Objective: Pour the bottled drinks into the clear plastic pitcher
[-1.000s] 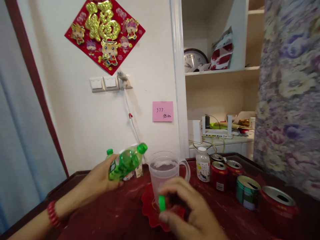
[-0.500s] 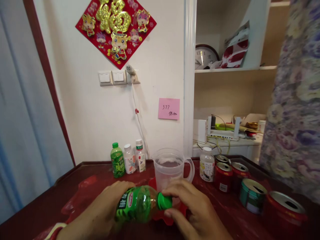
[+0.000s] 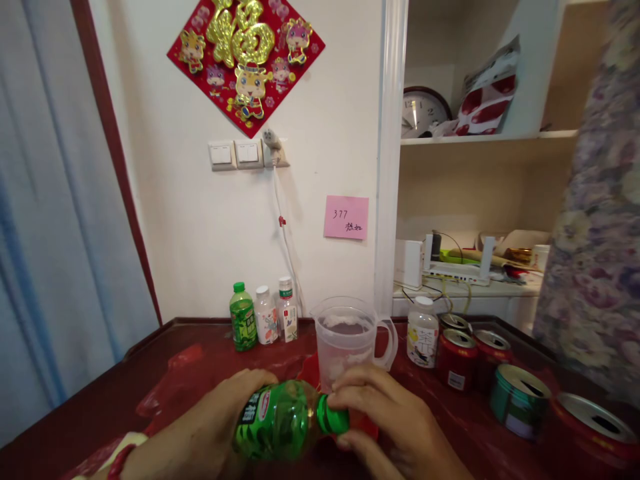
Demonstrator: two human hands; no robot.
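The left hand (image 3: 220,413) grips a green bottle (image 3: 280,423); the right hand (image 3: 395,417) pinches its cap (image 3: 333,415).
The cap sits at the bottle's mouth, so that part looks done; I can't tell if it is tight, so some turning may be left. The bottle is on its side over the red surface (image 3: 100,417), in front of the clear jug (image 3: 346,343), its long way nearly flat, cap end pointing right.

Pink note (image 3: 346,227) on wall (image 3: 340,133); clock (image 3: 424,113) beside bag (image 3: 487,100) on shelf (image 3: 470,140); router (image 3: 457,272) below.
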